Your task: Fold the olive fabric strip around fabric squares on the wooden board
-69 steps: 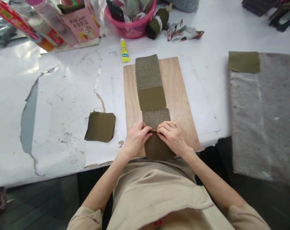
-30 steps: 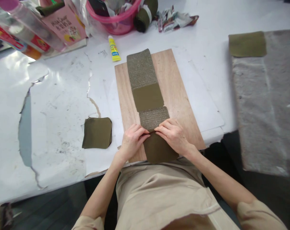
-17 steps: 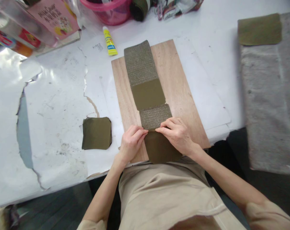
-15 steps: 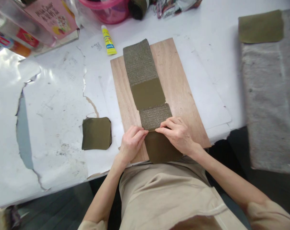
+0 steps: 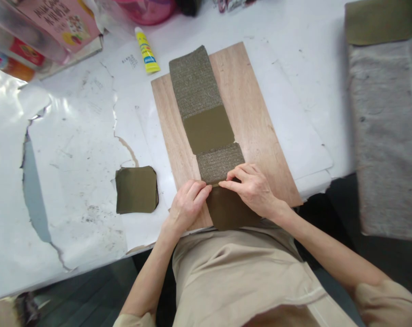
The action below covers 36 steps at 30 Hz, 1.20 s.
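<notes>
The left hand and right hand set their fingertips along the top of a dark olive flap — pinching or only pressing, I cannot tell. The flap lies at the wooden board's near edge, below a ribbed strip reaching past the far edge. Olive squares lie stacked near the desk's front edge.

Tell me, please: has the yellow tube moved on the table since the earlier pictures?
No. The whole view has shifted, but the yellow tube lies beside the same printed marks on the white table, as before.
</notes>
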{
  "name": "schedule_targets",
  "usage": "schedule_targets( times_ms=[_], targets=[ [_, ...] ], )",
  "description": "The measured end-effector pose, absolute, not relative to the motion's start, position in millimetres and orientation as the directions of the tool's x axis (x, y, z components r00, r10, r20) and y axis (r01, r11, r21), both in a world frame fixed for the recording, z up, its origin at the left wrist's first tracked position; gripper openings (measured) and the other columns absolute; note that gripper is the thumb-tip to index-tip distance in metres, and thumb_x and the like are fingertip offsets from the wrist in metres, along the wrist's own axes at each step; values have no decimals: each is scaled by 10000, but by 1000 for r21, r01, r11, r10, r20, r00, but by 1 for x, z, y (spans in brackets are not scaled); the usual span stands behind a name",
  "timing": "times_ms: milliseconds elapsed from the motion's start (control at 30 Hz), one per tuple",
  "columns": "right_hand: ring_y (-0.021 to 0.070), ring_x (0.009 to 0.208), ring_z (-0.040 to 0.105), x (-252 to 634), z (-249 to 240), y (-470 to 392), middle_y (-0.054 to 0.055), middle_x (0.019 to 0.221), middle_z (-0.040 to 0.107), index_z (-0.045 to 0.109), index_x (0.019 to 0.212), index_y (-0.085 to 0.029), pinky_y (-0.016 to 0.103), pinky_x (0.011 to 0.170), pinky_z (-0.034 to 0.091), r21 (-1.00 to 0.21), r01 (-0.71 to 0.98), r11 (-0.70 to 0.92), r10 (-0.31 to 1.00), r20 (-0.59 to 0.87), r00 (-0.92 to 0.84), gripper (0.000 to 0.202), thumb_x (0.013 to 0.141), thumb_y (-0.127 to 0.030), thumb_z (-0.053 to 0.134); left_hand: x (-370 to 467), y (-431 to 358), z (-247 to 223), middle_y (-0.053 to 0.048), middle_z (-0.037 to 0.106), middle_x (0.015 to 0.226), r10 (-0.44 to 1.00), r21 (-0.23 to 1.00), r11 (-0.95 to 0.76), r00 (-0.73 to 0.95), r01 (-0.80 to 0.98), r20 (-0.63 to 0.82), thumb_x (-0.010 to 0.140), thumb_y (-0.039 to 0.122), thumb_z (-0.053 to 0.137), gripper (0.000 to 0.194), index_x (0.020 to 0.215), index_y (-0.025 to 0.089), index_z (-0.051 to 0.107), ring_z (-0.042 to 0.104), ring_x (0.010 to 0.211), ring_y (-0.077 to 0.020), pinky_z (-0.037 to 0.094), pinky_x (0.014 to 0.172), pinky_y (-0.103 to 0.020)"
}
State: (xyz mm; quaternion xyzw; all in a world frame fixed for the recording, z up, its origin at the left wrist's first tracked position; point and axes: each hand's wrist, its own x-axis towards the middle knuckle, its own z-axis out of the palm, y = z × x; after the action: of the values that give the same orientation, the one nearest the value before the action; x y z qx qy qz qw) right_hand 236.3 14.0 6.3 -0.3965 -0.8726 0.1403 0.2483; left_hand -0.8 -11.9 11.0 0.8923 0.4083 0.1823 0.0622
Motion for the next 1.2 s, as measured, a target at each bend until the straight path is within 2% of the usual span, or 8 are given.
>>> schedule_targets(
  times_ms=[533,767,1000,1200],
  targets=[
    [172,925,508,233,11,15,32,904,630,725,1048,-264,325,832,373,-392,638,662,749,332,-573,233,969,-196,517,1,-6,18,-88,636,951,694,136,-713,665,688,275,936,94,505,194,1109,119,592,567,869,-188,524,715,-294],
    [165,916,504,232,13,15,30,884,624,728,1032,-270,319,835,358,-367,649,667,745,333,-578,256,971,-169,501,-1,-5,18,-107,643,980,646,66,-755,722,653,246,934,85,496,211,1125,103,587,585,906,-203,544,769,-327],
    [170,915,495,231,13,15,32,885,618,714,1049,-265,327,837,345,-338,645,686,728,331,-601,272,960,-133,495,-6,-9,18,-111,647,1033,657,72,-748,719,660,226,947,95,478,262,1189,129,572,608,971,-212,546,822,-345],
    [174,897,483,231,11,16,29,867,596,702,1043,-266,332,826,339,-308,643,701,713,325,-621,283,953,-112,482,-21,-20,22,-128,649,1085,723,91,-687,666,721,181,940,107,506,276,1201,138,588,600,1054,-243,534,857,-373]
  ],
)
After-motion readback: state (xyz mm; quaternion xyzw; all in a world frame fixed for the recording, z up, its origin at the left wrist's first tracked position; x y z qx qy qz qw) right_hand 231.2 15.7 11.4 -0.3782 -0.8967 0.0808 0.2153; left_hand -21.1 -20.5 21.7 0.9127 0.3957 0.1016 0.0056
